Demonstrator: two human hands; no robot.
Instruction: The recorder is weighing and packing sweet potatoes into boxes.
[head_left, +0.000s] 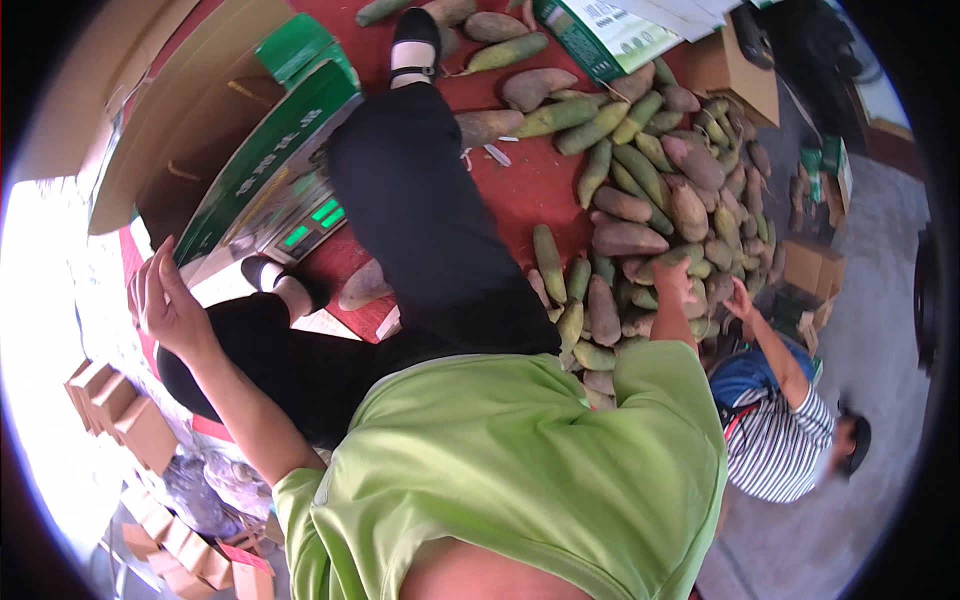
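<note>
My left hand [168,303] is raised beside the open green and brown carton at the left, its fingers loosely stretched and nothing in them. To the right, my right hand [675,283] reaches into a big heap of green and reddish-purple radishes [690,210]. Its fingers curl over a radish, partly hidden among the others. A digital scale [308,235] with lit green displays shows next to the carton [262,170]. A single radish [364,286] lies near my foot.
Another person [770,420] in a striped shirt has a hand [738,298] at the heap's right edge. A green and white carton [610,35] stands behind the radishes. Small brown boxes [145,432] are stacked at lower left. Red sheeting [515,185] covers the floor under the heap.
</note>
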